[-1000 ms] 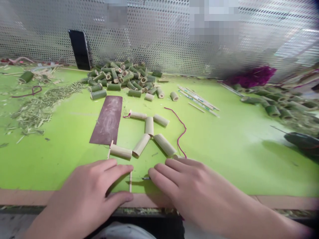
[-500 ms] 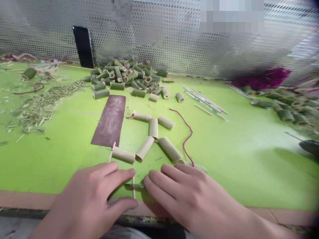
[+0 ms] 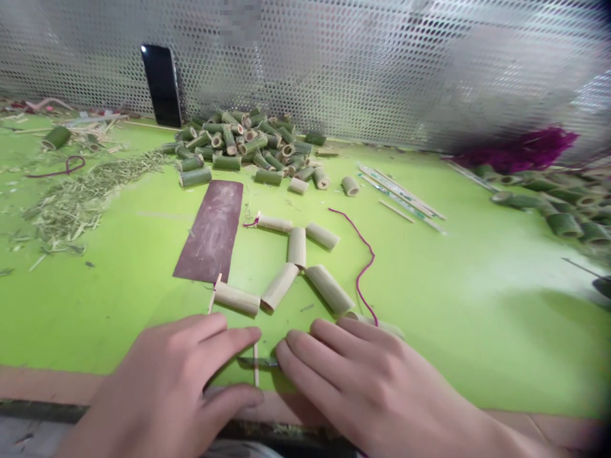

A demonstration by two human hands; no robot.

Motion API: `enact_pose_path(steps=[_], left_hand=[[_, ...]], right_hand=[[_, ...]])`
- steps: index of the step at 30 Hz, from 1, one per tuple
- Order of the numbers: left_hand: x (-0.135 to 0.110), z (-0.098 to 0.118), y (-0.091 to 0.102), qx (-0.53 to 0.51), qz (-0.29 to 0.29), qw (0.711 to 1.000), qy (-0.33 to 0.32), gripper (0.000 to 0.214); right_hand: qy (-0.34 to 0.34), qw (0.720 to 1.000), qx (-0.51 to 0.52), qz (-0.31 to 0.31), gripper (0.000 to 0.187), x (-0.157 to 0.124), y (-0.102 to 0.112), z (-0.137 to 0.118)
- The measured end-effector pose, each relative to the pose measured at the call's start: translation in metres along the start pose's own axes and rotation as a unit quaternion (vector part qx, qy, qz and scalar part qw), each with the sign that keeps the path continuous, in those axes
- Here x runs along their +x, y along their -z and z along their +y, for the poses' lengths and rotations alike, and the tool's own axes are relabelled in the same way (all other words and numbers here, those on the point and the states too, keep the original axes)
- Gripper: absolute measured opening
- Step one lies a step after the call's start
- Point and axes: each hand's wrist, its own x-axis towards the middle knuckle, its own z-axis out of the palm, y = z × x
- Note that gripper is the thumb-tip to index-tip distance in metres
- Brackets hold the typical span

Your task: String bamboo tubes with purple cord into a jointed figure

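My left hand [image 3: 184, 375] steadies a short thin wooden stick [image 3: 256, 351], with the index fingertip at its upper end and the thumb by its lower end. A narrow dark knife blade [image 3: 248, 362] lies across that stick. It runs out from under my right hand [image 3: 353, 372], whose fingers are closed over the handle, hidden from view. Just beyond my hands, peeled bamboo pieces [image 3: 279, 287] are laid out in a branching figure. One bamboo tube [image 3: 237, 299] near my left hand has a small stick at its end. Another bamboo piece [image 3: 389, 327] is partly covered by my right hand.
Sandpaper [image 3: 210, 232] lies left of the figure, purple cord [image 3: 367, 261] to its right. Behind are a heap of green bamboo tubes [image 3: 248, 146], a leaning phone [image 3: 163, 86] and packaged sticks [image 3: 401, 194]. Shavings [image 3: 90, 197] spread left; purple fibres [image 3: 520, 149] sit far right.
The view has shifted slightly, so things on the right appear a little further right. Both hands, the knife and the stick keep nearly the same positions relative to one another.
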Motion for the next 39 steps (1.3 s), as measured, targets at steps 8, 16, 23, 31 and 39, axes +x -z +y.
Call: enact_pose_path(steps=[8,16,23,31,39], left_hand=[[0.001,0.0,0.001,0.011,-0.005,1.0,0.011,0.042],[-0.003,0.0,0.005,-0.036,0.007,0.999,0.013,0.053],[-0.006,-0.001,0.006,-0.062,0.017,0.997,0.043,0.06],[-0.001,-0.003,0.008,-0.062,-0.03,0.995,0.067,0.071],[-0.001,0.001,0.009,-0.106,-0.068,0.981,0.145,0.077]], right_hand=[[-0.003,1.0,-0.001,-0.005,0.019,-0.001,0.003,-0.002],[-0.009,1.0,0.017,-0.01,0.025,0.0,0.004,-0.001],[-0.01,0.998,0.049,-0.025,0.021,0.011,0.003,-0.008],[-0.028,0.996,0.051,-0.061,0.017,-0.002,0.005,0.001],[0.009,0.995,0.09,-0.052,0.011,0.015,0.0,0.0]])
